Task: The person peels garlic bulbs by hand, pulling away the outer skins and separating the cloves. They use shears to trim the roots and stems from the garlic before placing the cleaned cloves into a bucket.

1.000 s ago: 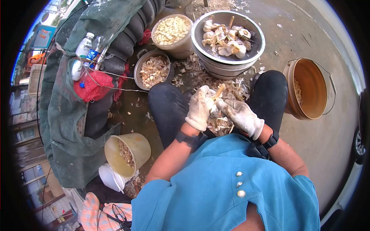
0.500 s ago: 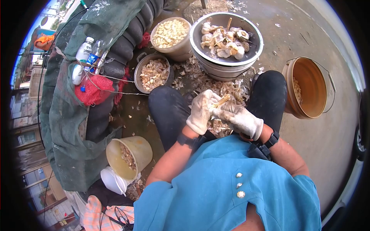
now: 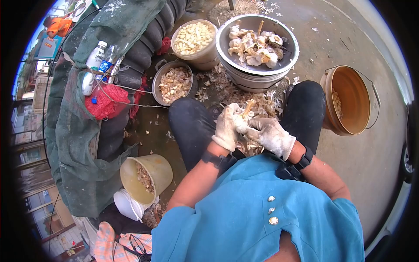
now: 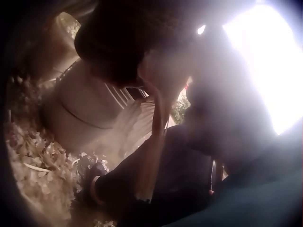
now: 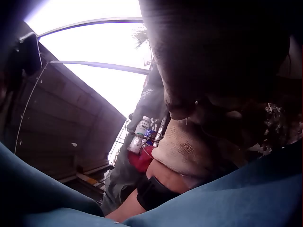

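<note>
Your left hand, white cloth glove, grips pale garlic bulb with tan dry stalk above your lap. Your right hand, gloved, pinches same bulb from other side. Beyond knees: papery peel heap, then round steel basin of unpeeled garlic, cream tub of peeled cloves.
</note>
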A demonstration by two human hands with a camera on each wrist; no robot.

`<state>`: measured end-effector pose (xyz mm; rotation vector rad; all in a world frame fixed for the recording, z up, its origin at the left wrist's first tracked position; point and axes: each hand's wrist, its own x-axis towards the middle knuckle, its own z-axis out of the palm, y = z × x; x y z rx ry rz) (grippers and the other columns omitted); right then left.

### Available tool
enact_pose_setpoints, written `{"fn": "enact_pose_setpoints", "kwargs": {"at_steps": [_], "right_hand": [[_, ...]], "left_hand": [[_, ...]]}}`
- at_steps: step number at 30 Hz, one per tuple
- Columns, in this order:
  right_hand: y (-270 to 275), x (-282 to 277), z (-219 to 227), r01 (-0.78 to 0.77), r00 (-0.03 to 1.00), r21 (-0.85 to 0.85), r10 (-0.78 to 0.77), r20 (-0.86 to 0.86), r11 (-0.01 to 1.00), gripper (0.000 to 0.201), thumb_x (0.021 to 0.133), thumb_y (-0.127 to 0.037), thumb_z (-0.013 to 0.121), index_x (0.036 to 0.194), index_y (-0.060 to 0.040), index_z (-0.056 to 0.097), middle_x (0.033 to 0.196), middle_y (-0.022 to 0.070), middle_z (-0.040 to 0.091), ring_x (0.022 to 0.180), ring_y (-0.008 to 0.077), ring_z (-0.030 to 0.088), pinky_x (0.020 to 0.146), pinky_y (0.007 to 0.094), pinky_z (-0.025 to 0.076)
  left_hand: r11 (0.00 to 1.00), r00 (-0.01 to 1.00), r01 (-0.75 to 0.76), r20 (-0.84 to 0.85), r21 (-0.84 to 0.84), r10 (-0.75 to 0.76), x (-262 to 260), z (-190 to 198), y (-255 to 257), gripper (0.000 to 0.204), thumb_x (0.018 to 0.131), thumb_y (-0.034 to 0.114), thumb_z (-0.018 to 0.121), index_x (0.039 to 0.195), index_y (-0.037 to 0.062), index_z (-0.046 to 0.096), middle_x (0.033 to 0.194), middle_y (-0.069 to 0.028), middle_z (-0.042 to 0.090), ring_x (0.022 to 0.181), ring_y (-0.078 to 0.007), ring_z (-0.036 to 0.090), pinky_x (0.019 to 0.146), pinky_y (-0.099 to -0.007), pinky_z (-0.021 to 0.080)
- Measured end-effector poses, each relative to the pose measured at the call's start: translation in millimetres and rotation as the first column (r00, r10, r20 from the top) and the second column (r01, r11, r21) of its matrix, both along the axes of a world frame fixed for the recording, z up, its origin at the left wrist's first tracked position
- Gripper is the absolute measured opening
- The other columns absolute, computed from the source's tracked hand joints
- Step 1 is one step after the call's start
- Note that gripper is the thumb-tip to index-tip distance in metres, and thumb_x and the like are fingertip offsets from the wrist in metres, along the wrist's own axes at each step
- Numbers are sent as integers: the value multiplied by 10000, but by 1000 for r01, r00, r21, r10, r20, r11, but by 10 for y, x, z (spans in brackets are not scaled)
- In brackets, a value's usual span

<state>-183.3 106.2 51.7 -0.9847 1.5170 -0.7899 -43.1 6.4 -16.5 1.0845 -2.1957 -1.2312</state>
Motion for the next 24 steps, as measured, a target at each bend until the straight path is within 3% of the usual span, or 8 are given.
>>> {"fn": "enact_pose_setpoints", "kwargs": {"at_steps": [5, 7, 9, 11, 15, 18, 21, 24], "right_hand": [[-9, 26, -23, -165, 966, 89, 179, -186, 982, 411, 882, -451, 660, 1032, -70, 698, 857, 149, 684, 768, 257, 657, 715, 362, 509], [34, 81, -102, -282, 905, -77, 239, -353, 956, 402, 877, -479, 653, 992, -97, 702, 850, 144, 683, 788, 311, 652, 720, 380, 508], [46, 62, -29, -261, 921, -126, 208, -329, 957, 397, 887, -492, 634, 1008, -120, 702, 843, 123, 684, 790, 297, 655, 728, 381, 506], [13, 48, 46, -303, 884, -43, 264, -385, 952, 390, 887, -483, 637, 1018, -120, 696, 856, 116, 688, 812, 300, 658, 743, 385, 505], [20, 0, -80, -280, 894, -85, 228, -385, 956, 378, 888, -457, 646, 1078, -133, 694, 906, 130, 696, 846, 311, 659, 769, 388, 507], [-49, -38, 32, -197, 957, 2, 193, -219, 980, 418, 900, -447, 639, 1180, -140, 671, 1007, 166, 692, 909, 297, 666, 852, 354, 507], [-33, -99, 59, -172, 983, 25, 173, -67, 985, 427, 905, -421, 650, 1205, -117, 658, 1029, 139, 698, 935, 236, 668, 864, 329, 504], [-2, -78, -33, -72, 997, -42, 72, -7, 996, 432, 918, -371, 656, 1235, -78, 633, 1089, 120, 692, 980, 194, 649, 880, 316, 493]], "left_hand": [[842, 973, -61, -157, 535, 170, -36, 164, -21, 217, 813, 102, 677, 937, -12, 540, 953, -149, 703, 839, -207, 695, 744, -288, 550], [490, 843, -1, -262, 872, 469, -70, 280, -16, 149, 844, 74, 625, 947, -5, 551, 918, -178, 699, 833, -212, 693, 725, -281, 554], [632, 864, 2, -319, 775, 388, -29, 134, -55, 185, 913, 160, 541, 978, -11, 568, 883, -206, 680, 788, -236, 683, 698, -299, 561], [166, 795, 180, -243, 970, 555, 0, 116, -134, 356, 962, 296, 442, 1012, -29, 578, 847, -224, 666, 780, -254, 674, 682, -336, 567], [171, 803, 282, -330, 944, 497, 25, 81, -185, 469, 983, 374, 390, 1025, -55, 572, 874, -227, 659, 802, -278, 669, 696, -363, 568], [294, 818, 101, -248, 950, 518, 10, 302, -169, 471, 1000, 366, 378, 1032, -65, 565, 915, -231, 649, 828, -296, 667, 723, -375, 566], [157, 742, 316, -347, 936, 573, 41, 253, -200, 518, 1001, 411, 413, 1029, -81, 574, 946, -223, 651, 839, -314, 666, 761, -391, 565], [143, 761, 274, -305, 951, 573, 64, 275, -193, 579, 987, 459, 431, 1013, -94, 598, 921, -215, 665, 814, -308, 669, 756, -384, 564]]}}
